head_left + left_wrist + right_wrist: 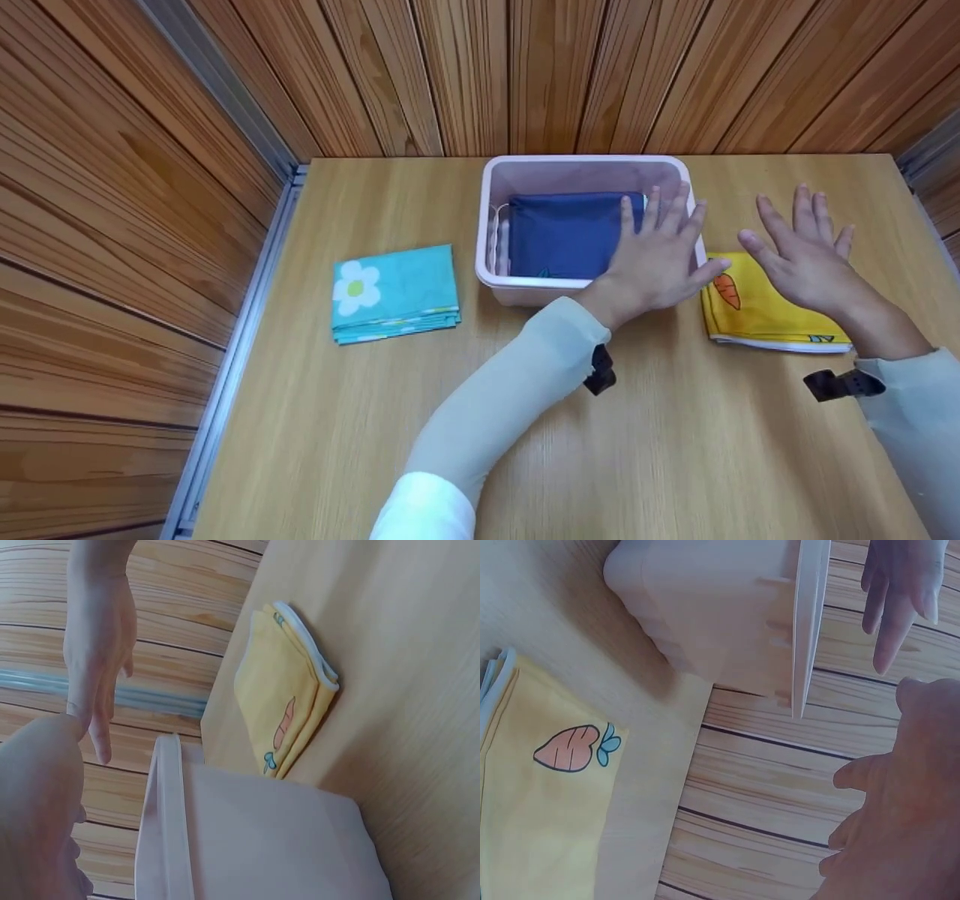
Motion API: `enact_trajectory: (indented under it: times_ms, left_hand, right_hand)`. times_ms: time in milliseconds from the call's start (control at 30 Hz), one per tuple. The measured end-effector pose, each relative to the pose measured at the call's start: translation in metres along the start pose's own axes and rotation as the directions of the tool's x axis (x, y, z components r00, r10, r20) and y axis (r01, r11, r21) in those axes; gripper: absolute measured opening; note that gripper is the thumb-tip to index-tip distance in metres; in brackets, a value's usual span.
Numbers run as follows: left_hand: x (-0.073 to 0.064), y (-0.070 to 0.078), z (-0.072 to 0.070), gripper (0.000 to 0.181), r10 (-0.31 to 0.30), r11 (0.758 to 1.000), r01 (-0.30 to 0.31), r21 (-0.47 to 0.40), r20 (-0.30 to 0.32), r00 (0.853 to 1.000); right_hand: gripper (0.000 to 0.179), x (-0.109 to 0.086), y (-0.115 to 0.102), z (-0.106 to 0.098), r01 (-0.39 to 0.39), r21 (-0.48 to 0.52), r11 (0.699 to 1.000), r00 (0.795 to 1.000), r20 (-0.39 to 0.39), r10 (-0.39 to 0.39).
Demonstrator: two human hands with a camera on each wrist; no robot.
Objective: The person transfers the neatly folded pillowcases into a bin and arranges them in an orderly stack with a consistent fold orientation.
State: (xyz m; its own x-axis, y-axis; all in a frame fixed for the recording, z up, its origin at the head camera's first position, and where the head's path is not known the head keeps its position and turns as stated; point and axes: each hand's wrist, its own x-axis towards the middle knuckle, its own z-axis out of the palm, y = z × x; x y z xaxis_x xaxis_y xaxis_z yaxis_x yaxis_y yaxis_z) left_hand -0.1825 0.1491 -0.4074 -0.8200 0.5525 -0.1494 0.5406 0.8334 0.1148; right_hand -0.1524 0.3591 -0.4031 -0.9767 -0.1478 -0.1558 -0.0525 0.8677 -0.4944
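Observation:
Palm down, my left hand (656,255) hovers with fingers spread over the right side of a pale pink plastic bin (517,283). Folded dark blue cloth (566,232) lies inside that bin, partly covered from sight by the hand. To the right, my right hand (810,255) is held with spread fingers above a folded yellow cloth (765,315) printed with a carrot. Neither hand holds anything. The left wrist view shows the yellow cloth (277,697) lying beside the bin (270,832), below both hands.
A folded turquoise cloth (405,285) with a white flower lies left of the bin on the wooden table (360,420). Wood-plank walls (465,75) stand behind and at the left, with a metal rail (232,360) along the table's left edge.

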Motion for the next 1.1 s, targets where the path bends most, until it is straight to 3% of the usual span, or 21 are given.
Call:
enact_trajectory:
  times_ms: [767,1100]
  left_hand:
    - [0.011,0.031,0.001,0.083,0.002,0.999,-0.004,0.050,0.039,0.999]
    - [0.010,0.054,0.005,0.081,0.028,0.998,-0.030,0.056,0.045,0.999]
  right_hand:
    - [0.075,-0.014,0.036,-0.008,-0.075,0.042,0.996,0.997,-0.016,0.076]
    - [0.080,-0.017,0.053,-0.007,-0.166,0.052,0.985,0.986,-0.009,0.167]
